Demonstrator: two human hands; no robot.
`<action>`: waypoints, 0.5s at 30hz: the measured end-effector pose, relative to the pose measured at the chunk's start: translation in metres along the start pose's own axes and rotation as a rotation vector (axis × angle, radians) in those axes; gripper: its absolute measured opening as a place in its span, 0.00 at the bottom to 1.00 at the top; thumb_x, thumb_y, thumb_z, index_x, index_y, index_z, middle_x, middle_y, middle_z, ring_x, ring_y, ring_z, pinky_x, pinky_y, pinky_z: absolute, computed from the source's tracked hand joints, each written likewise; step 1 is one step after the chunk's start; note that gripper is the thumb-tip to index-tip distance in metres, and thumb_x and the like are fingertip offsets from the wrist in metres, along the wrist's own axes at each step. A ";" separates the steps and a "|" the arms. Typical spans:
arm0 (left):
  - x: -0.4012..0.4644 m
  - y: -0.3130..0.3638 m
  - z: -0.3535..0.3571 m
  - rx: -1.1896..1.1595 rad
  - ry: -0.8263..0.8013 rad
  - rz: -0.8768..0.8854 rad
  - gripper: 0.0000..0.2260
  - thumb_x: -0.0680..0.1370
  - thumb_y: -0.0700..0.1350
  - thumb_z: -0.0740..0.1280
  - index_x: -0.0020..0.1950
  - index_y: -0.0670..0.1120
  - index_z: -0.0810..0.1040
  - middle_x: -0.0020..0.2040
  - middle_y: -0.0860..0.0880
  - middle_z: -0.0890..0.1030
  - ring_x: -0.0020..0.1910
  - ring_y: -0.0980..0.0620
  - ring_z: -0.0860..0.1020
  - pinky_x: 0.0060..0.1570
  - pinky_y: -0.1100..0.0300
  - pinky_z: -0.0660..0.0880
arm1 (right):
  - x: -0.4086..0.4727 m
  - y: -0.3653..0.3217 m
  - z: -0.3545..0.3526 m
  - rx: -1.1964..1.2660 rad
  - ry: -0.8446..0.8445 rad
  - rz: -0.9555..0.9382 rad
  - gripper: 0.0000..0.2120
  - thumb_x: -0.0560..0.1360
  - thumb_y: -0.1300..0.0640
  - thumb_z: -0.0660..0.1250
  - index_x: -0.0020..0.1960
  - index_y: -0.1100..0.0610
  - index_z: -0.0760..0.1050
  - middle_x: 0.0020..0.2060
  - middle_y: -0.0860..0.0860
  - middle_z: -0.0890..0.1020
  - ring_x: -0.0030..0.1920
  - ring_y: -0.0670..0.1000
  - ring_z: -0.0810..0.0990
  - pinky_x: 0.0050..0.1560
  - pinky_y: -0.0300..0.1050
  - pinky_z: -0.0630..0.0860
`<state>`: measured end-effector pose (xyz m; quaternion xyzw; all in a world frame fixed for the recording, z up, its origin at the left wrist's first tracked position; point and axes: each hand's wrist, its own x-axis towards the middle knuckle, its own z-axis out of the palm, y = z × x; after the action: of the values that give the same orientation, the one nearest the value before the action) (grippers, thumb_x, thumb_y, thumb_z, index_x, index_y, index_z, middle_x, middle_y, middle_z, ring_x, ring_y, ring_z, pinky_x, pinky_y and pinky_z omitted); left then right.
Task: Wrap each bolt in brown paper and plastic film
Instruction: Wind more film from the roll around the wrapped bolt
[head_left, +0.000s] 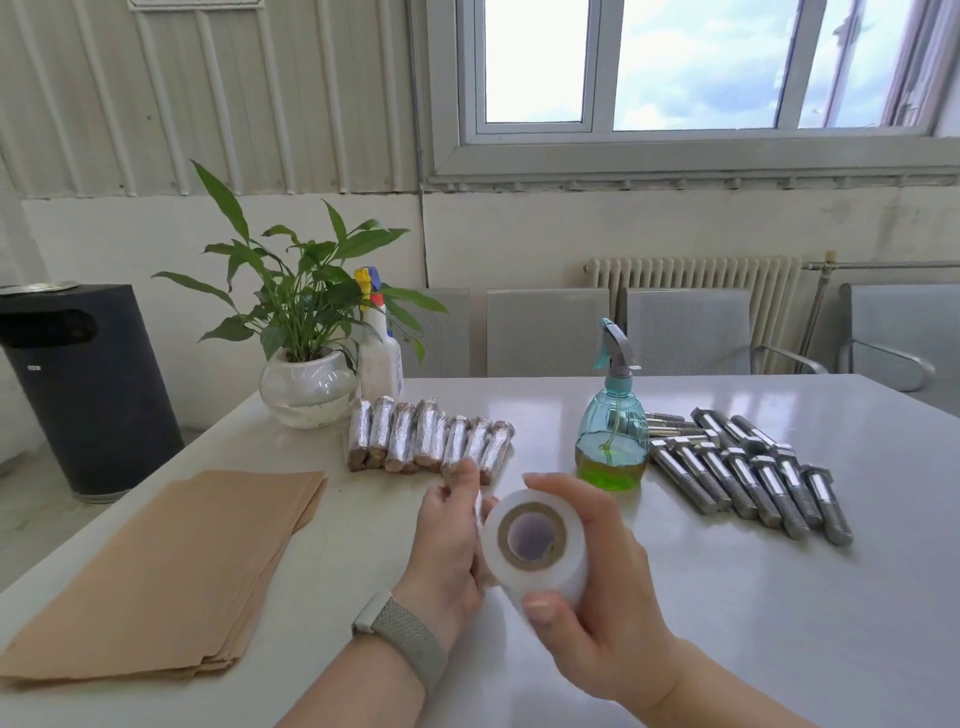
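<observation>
You hold the roll of plastic film (535, 551) above the near middle of the white table (727, 623), its open cardboard core turned towards you. Your right hand (597, 613) grips it: the fingers (566, 491) curl over the top and the thumb presses up from below. Your left hand (447, 540) sits against the roll's left side with its fingers (465, 480) bent, pinching at something mostly hidden behind the roll; what it holds you cannot tell for sure. A pale watch strap (410, 642) circles your left wrist.

Just beyond your left hand lies a row of wrapped bolts (428, 441), side by side and touching, shiny with film and brown at the ends. To your right, a row of bare steel bolts (753, 473) lies in parallel on the table, with a few more behind it. Between the two groups stands a blue spray bottle (613, 431) with green liquid in the bottom. A stack of brown paper sheets (171, 577) lies flat at your left, well apart from the hands.

At the far left corner of the table a potted plant (306, 332) stands in a round glass bowl, with a white spray bottle (382, 343) just beside it. A dark bin (88, 384) stands on the floor past the table's left edge
</observation>
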<state>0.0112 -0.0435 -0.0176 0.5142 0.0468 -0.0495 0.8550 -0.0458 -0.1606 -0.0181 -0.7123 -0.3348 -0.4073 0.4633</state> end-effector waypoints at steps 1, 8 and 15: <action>0.004 0.000 -0.003 0.037 0.010 -0.007 0.14 0.81 0.55 0.64 0.50 0.44 0.69 0.30 0.49 0.70 0.24 0.52 0.67 0.26 0.64 0.66 | -0.002 0.004 -0.001 0.005 0.018 0.052 0.23 0.78 0.38 0.60 0.65 0.52 0.66 0.50 0.40 0.79 0.46 0.41 0.81 0.46 0.33 0.75; 0.049 0.035 -0.003 0.604 0.084 0.047 0.09 0.83 0.53 0.59 0.56 0.49 0.69 0.31 0.49 0.68 0.20 0.55 0.63 0.20 0.70 0.61 | -0.005 0.026 -0.007 -0.054 0.135 0.511 0.15 0.70 0.32 0.58 0.56 0.32 0.68 0.50 0.33 0.79 0.45 0.41 0.80 0.39 0.36 0.74; 0.130 0.074 0.019 1.646 0.162 0.422 0.13 0.82 0.39 0.54 0.65 0.44 0.68 0.57 0.41 0.78 0.51 0.41 0.76 0.43 0.53 0.70 | -0.005 0.043 -0.007 -0.059 0.133 0.621 0.23 0.65 0.30 0.57 0.56 0.36 0.71 0.47 0.31 0.80 0.42 0.40 0.81 0.39 0.39 0.73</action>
<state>0.1508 -0.0304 0.0391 0.9715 -0.0401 0.1296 0.1944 -0.0128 -0.1828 -0.0374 -0.7653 -0.0582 -0.3015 0.5657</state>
